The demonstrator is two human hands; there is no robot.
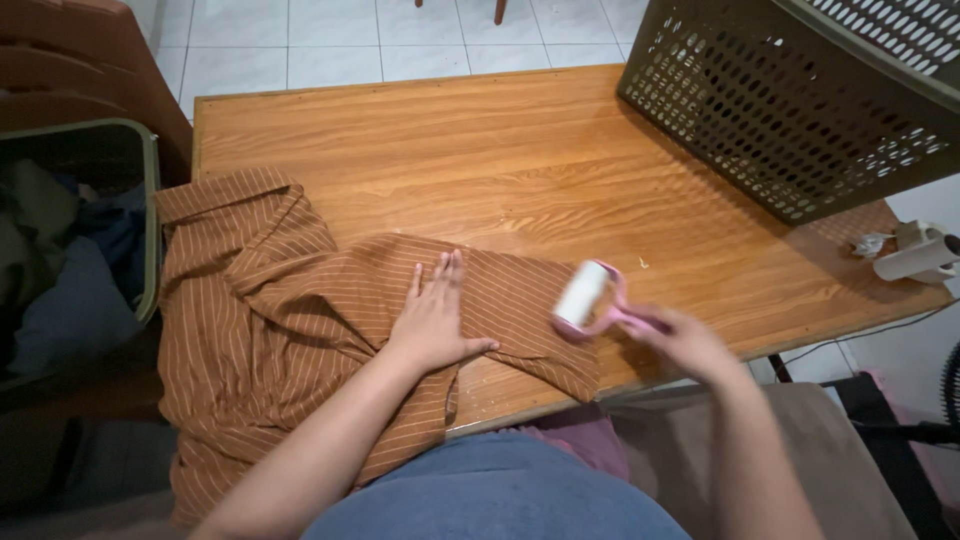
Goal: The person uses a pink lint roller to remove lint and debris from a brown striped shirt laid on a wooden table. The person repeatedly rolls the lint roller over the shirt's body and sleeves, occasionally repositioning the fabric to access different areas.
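Two hands at work on one garment. Our left hand (436, 320) lies flat, fingers together and thumb spread, pressing a brown shirt with thin pale stripes (260, 330) onto a wooden table with orange grain (500, 150). Our right hand (680, 340) has its fingers wrapped around the pink handle of a lint roller with a white drum (585, 297); the drum sits at the right end of the cloth, near the table's front edge.

Edges and room: the shirt covers the table's left front part and hangs over the front edge toward our lap. Bare wood runs along the back and middle, well apart from both hands. A dark olive perforated plastic basket (800, 110) stands tilted on the far right corner.

Hidden or unclear: the basket is cut off at the top and right. The hand is blurred, so the handle's end is hard to make out. A second green-rimmed basket (150, 200) at left holds dark blue clothes, partly out of frame. Small white items (915, 255) at the right corner, one a roll, are hard to identify.

Room: white tiled floor (330, 40) beyond the table.
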